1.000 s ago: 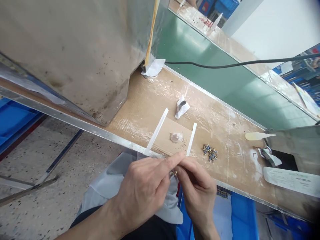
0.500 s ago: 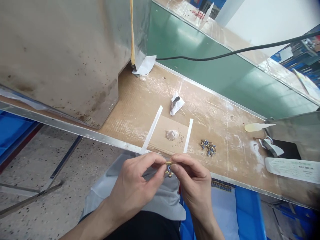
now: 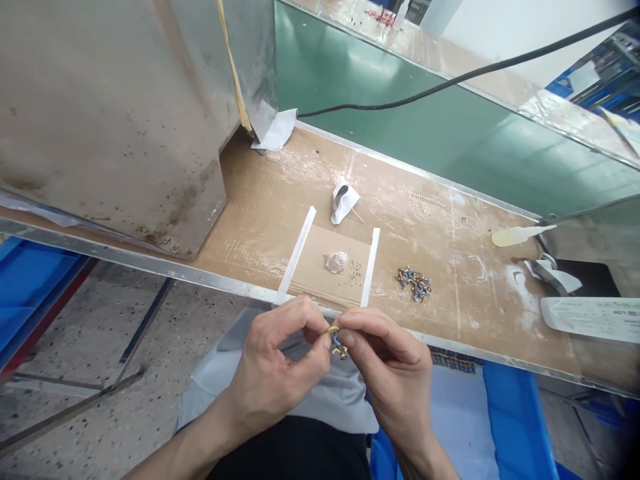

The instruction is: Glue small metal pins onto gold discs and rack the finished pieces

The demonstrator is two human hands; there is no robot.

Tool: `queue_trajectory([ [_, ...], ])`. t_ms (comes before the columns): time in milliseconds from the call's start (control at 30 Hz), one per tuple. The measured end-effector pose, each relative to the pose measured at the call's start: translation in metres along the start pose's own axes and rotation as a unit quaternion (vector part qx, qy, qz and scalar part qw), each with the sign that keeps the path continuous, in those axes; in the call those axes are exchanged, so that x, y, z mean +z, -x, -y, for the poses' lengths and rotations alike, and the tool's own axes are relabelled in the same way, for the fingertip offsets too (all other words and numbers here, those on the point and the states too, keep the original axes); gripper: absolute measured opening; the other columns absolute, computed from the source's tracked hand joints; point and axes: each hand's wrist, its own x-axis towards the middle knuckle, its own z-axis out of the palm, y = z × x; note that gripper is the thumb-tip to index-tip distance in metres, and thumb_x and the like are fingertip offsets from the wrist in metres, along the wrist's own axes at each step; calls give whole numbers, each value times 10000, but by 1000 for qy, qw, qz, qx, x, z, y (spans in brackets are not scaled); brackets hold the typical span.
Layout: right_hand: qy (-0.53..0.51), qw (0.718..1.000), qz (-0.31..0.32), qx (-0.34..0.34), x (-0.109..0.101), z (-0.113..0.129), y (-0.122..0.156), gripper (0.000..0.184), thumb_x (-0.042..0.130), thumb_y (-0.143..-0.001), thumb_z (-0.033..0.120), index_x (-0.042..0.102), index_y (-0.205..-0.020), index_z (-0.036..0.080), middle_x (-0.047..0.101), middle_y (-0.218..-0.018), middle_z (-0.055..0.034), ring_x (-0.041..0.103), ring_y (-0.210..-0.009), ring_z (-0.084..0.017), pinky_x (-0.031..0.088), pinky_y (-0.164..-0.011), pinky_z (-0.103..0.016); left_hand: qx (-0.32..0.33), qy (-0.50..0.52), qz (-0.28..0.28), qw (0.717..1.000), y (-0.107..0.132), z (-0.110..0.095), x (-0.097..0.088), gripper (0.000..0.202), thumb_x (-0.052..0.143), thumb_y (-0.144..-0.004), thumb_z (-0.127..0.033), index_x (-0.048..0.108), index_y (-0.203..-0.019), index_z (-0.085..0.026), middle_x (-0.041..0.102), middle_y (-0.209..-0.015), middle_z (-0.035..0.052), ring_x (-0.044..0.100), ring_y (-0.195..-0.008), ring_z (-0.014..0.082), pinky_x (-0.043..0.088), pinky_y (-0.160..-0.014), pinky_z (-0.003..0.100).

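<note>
**Part pinched in both hands, just off the bench edge**

Left hand (image 3: pixel 273 373) and right hand (image 3: pixel 395 373): thumb and forefinger tips of each are closed on one small brass-and-blue part (image 3: pixel 336 340). I hold it over my lap, short of the bench (image 3: pixel 280 200), likely so I can see it closely. Further in, a clear cup (image 3: pixel 338 261) sits between two white strips (image 3: pixel 296 253). A pile (image 3: pixel 414 283) of similar parts lies to its right, probably kept handy.

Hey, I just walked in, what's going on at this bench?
A person pinches one small brass-and-blue metal part between the fingertips of the left hand and right hand, just in front of the near edge of the brown cardboard-topped bench. On the bench lie a little pile of similar brass-and-blue parts, a clear round plastic dish between two white strips, and a crumpled white paper scrap.
</note>
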Motion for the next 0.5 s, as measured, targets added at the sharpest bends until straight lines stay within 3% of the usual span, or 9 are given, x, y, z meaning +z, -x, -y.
queue_trajectory([
  [300, -10, 999, -17, 24, -9, -6, 4, 126, 828, -1048, 185, 864, -1133, 270, 839, -1063, -31, 809, -954, -179, 680, -789, -251, -44, 1, 21, 999, -1, 4, 8, 202, 677, -993, -82, 684, -862, -236, 698, -831, -23, 659, -783, 164, 517, -737, 302],
  [500, 28, 998, -26, -40, -24, -11, 20, 132, 772, -1090, 233, 839, -1200, 258, 816, -1182, -52, 807, -1090, -190, 699, -991, -341, -145, 25, 96, 984, -4, 17, 20, 181, 751, -1083, -332, 787, -938, -230, 758, -844, 13, 726, -776, 189, 605, -689, 249],
])
